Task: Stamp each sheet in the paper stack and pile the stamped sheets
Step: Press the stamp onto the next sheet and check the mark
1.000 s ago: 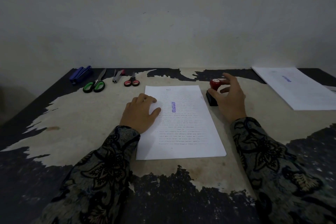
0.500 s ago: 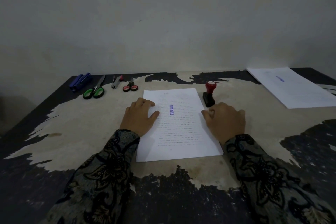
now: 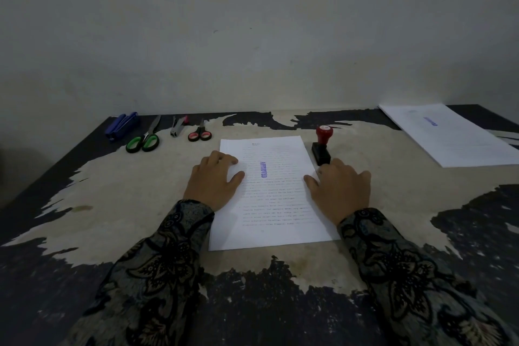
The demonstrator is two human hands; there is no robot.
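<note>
A white printed sheet [image 3: 273,205] lies in front of me on the table, with a blue "APPROVED" stamp mark [image 3: 263,173] near its middle. My left hand [image 3: 214,181] rests flat on the sheet's left edge. My right hand [image 3: 341,188] lies on the sheet's right edge, fingers relaxed, holding nothing. The stamp [image 3: 322,146], red knob on a black base, stands upright on the table just past my right hand. A pile of stamped sheets [image 3: 455,137] sits at the far right, blue mark on top.
Along the table's back left lie a blue stapler [image 3: 122,125], green-handled scissors [image 3: 144,139], a staple remover [image 3: 178,126] and small red-handled scissors [image 3: 200,133]. The table [image 3: 112,191] has a worn pale top with dark peeling patches. A wall stands right behind it.
My right hand let go of the stamp, leaving it standing, and came down onto the sheet's right edge. My left hand stayed on the left edge.
</note>
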